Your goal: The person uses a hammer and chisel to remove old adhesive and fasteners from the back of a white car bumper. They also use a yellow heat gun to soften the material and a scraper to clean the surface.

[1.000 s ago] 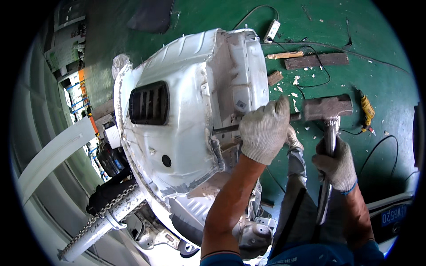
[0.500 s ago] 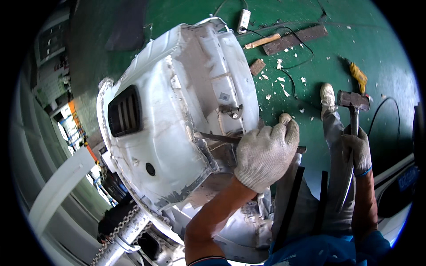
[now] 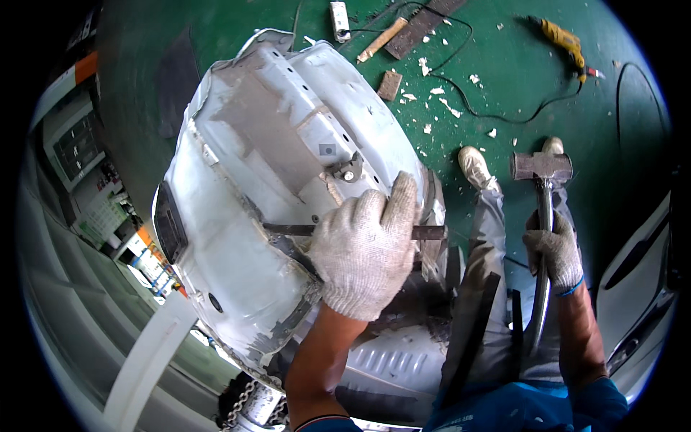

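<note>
My left hand (image 3: pixel 366 259), in a whitish knit work glove, is closed around a dark metal chisel (image 3: pixel 430 232). The chisel lies crosswise, its thin end at the seam of a dented pale car body section (image 3: pixel 216 252) and its blunt end sticking out to the right of my fist. In my gloved right hand (image 3: pixel 558 253) is a hammer (image 3: pixel 542 167) with a heavy block head and a metal handle. The hammer's head points away from me, apart from the chisel. My left palm hides the chisel's middle.
A yellow power drill (image 3: pixel 563 39) with a black cord lies on the green floor. Farther left are a white power strip (image 3: pixel 340 21), wood pieces (image 3: pixel 389 85) and white scraps. A chain (image 3: pixel 241 403) wraps a metal post at lower left. Another vehicle (image 3: pixel 644 266) stands at right.
The view has turned and shifted right. My left hand has moved with the chisel along the body seam, and the chisel now lies more level. The hammer stays in my right hand.
</note>
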Demonstrator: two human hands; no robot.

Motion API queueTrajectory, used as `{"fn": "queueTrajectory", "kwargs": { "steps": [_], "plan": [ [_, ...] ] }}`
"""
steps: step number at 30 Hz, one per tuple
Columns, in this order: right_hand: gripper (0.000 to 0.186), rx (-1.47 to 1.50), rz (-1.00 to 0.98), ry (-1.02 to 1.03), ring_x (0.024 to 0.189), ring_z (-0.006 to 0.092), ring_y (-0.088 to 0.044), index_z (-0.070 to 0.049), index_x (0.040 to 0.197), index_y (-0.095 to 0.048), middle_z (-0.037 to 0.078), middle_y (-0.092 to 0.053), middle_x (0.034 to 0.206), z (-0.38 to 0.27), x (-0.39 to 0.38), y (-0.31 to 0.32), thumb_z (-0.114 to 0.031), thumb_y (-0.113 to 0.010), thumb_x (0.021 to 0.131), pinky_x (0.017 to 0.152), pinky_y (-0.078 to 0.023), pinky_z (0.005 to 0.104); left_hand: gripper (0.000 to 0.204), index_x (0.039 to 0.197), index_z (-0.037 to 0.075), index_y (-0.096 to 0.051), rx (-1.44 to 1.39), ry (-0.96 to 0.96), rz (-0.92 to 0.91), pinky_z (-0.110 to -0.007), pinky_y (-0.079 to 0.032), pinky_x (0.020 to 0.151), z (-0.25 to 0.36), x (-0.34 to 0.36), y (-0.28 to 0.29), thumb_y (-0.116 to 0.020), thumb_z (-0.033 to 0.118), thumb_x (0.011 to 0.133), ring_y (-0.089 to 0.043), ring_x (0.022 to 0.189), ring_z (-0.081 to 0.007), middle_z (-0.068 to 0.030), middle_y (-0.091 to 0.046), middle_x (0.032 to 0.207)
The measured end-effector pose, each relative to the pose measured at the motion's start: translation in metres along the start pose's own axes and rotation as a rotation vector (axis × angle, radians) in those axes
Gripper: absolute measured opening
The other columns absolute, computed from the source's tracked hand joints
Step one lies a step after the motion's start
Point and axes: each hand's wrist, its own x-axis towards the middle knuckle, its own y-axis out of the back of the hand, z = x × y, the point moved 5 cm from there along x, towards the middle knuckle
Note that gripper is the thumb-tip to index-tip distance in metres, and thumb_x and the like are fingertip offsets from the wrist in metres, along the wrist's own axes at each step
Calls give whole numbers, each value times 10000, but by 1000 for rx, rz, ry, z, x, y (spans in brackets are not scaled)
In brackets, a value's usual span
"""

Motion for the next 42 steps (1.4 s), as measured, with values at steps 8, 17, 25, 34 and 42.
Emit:
{"fn": "queueTrajectory", "kwargs": {
  "steps": [8, 17, 25, 34, 42],
  "plan": [
    [243, 84, 95, 7, 382, 146, -498, 9, 943, -565, 44, -534, 628, 15, 0, 16, -88, -716, 779, 355, -440, 261, 666, 1351, 197, -655, 1, -192, 15, -435, -517, 610, 1, -2, -4, -757, 218, 694, -634, 691, -262, -33, -564, 781],
    [239, -4, 106, 127, 419, 120, -510, -5, 930, -564, 32, -527, 662, 0, -14, 22, -118, -725, 794, 374, -433, 253, 597, 1293, 183, -715, -30, -213, 172, -427, -498, 568, -12, -4, 6, -762, 215, 698, -600, 617, -265, -39, -523, 720],
    [283, -158, -149, 276, 894, 153, -635, -60, 1134, -683, 29, -672, 1024, -2, -46, -10, -97, -813, 885, 795, -556, 348, 548, 1263, 132, -703, -130, -197, 228, -422, -507, 584, -15, -6, 12, -741, 155, 717, -634, 647, -256, -38, -595, 720],
    [296, -133, -434, 688, 1030, 259, -692, -62, 1242, -672, 118, -683, 1215, -66, -101, -65, -243, -609, 1017, 927, -578, 389, 439, 1171, 139, -722, -158, -187, 116, -413, -535, 651, -10, -1, 24, -752, 134, 733, -667, 710, -272, -58, -667, 800],
    [462, -163, -337, 272, 1154, 251, -641, -67, 1350, -592, 118, -623, 1311, 14, -63, -31, -219, -730, 936, 969, -548, 408, 546, 1226, 148, -695, -103, -188, 98, -412, -526, 606, -14, -3, 16, -767, 156, 685, -665, 694, -259, -38, -641, 760]
  ]
}}
